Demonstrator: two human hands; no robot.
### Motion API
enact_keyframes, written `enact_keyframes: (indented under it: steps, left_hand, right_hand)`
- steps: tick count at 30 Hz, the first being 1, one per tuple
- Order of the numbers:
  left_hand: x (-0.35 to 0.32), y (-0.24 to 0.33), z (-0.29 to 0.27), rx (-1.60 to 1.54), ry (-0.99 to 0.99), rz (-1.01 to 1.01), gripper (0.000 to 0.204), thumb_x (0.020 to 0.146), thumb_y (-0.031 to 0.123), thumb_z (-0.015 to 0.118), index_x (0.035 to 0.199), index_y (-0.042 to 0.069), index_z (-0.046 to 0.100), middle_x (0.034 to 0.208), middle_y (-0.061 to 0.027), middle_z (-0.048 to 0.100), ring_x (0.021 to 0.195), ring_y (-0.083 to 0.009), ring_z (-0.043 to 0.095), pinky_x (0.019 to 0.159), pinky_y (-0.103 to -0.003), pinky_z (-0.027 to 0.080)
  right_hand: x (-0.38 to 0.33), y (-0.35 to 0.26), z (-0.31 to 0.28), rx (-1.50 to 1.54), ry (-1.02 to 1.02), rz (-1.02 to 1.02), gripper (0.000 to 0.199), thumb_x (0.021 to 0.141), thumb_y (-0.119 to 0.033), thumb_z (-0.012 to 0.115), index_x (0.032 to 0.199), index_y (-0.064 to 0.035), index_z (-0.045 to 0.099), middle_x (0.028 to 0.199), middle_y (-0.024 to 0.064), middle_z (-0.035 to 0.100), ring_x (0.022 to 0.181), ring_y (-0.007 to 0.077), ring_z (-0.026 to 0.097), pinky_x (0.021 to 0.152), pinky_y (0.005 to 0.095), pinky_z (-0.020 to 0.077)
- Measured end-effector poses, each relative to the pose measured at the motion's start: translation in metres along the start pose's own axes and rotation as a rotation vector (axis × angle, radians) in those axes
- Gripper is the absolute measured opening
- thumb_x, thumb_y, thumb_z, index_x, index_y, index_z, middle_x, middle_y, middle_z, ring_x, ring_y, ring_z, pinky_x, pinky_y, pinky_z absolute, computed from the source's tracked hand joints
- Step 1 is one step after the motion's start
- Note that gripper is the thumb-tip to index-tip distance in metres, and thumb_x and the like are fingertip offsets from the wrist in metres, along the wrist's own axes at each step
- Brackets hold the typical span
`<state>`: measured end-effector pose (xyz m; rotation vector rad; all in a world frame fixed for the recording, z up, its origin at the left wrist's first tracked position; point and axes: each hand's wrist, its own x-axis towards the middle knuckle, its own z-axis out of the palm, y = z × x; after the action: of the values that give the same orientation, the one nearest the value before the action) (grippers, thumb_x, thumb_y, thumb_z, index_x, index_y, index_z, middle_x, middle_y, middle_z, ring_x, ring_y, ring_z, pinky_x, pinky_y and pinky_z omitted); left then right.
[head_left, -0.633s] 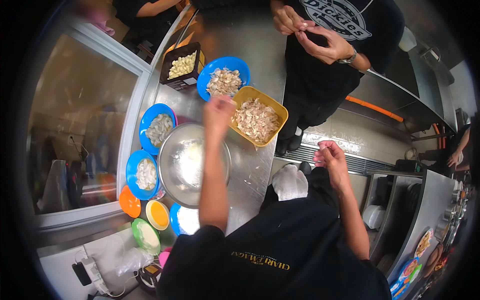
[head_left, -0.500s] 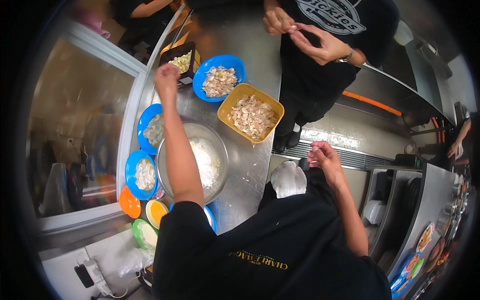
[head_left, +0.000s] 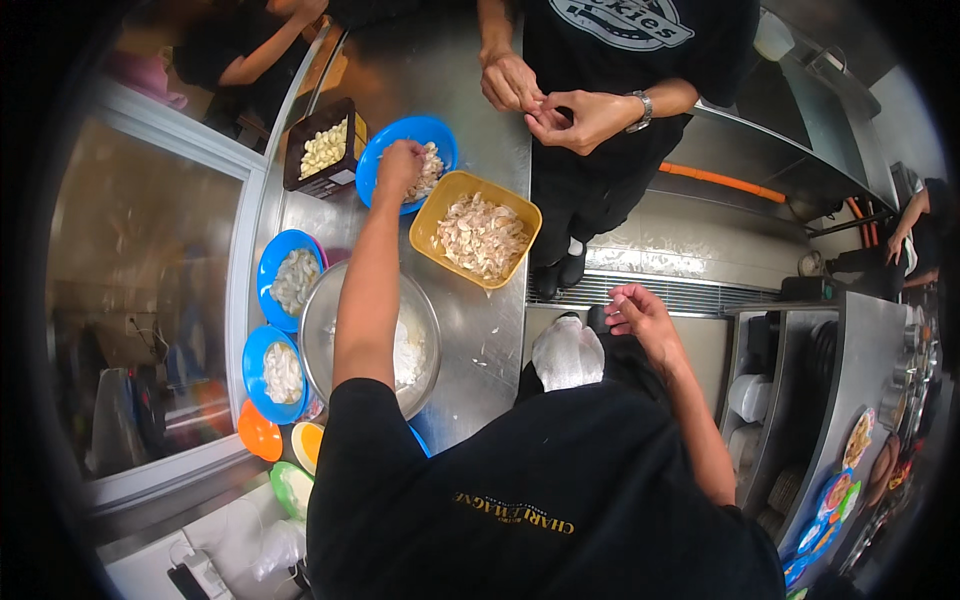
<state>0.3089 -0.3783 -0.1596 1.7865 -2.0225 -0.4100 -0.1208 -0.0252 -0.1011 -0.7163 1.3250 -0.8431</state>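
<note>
My left hand (head_left: 400,168) reaches into a blue bowl (head_left: 448,138) of unpeeled garlic cloves (head_left: 428,172). The back of the hand hides its fingertips and anything between them. My right hand (head_left: 642,318) hovers away from the counter, beside a white-wrapped rounded thing (head_left: 567,352). Its fingers are loosely bent and apart, and I see nothing in them. Peeled cloves (head_left: 325,148) fill a dark square container (head_left: 312,184) left of the bowl. A yellow tub (head_left: 420,240) of garlic skins (head_left: 482,236) stands nearer to me.
My left forearm passes over a steel bowl (head_left: 432,345) of white powder. Blue bowls (head_left: 262,388) of pale pieces line the window side, near an orange bowl (head_left: 260,432). Across the counter corner, a co-worker's hands (head_left: 545,108) pinch something small. Shelves (head_left: 790,400) stand at right.
My left hand has moved from above the peeled cloves rightward into the blue bowl of unpeeled garlic. My right hand's fingers have loosened slightly. The whole view has shifted a little.
</note>
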Motion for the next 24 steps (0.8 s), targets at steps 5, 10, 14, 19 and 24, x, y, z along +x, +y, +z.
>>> enact_keyframes:
  steps: [5,10,14,19,24]
  left_hand:
    - [-0.001,0.038,0.020,0.382,-0.074,-0.064,0.023,0.088,0.020,0.070,0.107,0.008,0.077,0.110,-0.0212,0.075,0.104,-0.0377,0.073,0.095,-0.050,0.055]
    - [0.005,0.030,0.009,0.294,0.061,-0.136,0.022,0.090,0.016,0.064,0.105,0.006,0.077,0.111,-0.0242,0.074,0.105,-0.0426,0.071,0.094,-0.052,0.055]
    - [-0.010,0.022,-0.032,-0.072,0.211,-0.227,0.021,0.091,0.015,0.063,0.101,0.000,0.075,0.106,-0.0228,0.075,0.099,-0.0392,0.073,0.090,-0.048,0.055]
    - [-0.125,0.143,-0.060,-0.718,0.137,-0.106,0.013,0.097,0.011,0.064,0.104,0.002,0.068,0.094,-0.0074,0.072,0.088,-0.0184,0.069,0.085,-0.033,0.054]
    - [-0.245,0.256,-0.018,-1.061,-0.219,-0.180,0.027,0.098,0.008,0.066,0.123,0.001,0.056,0.101,-0.0083,0.070,0.097,-0.0175,0.071,0.090,-0.032,0.054]
  right_hand:
    - [-0.001,0.003,-0.002,-0.021,-0.001,0.011,0.023,0.107,-0.019,0.057,0.121,-0.0020,0.062,0.102,0.0068,0.070,0.091,0.0144,0.067,0.082,0.0303,0.0557]
    - [-0.004,-0.002,-0.006,-0.030,0.012,-0.021,0.024,0.107,-0.019,0.057,0.122,-0.0017,0.062,0.103,0.0074,0.070,0.092,0.0146,0.067,0.082,0.0305,0.0556]
    - [-0.004,-0.013,0.000,-0.063,-0.031,-0.085,0.025,0.107,-0.020,0.056,0.123,-0.0016,0.063,0.103,0.0078,0.070,0.091,0.0145,0.067,0.080,0.0305,0.0558]
    - [-0.013,-0.048,0.023,-0.303,-0.054,-0.310,0.032,0.101,-0.015,0.065,0.128,0.0005,0.061,0.101,0.0091,0.071,0.085,0.0144,0.068,0.074,0.0315,0.0554]
    - [-0.027,-0.080,0.054,-0.664,0.020,-0.548,0.044,0.093,-0.017,0.075,0.131,0.0014,0.061,0.100,0.0173,0.070,0.082,0.0305,0.072,0.074,0.0410,0.0577]
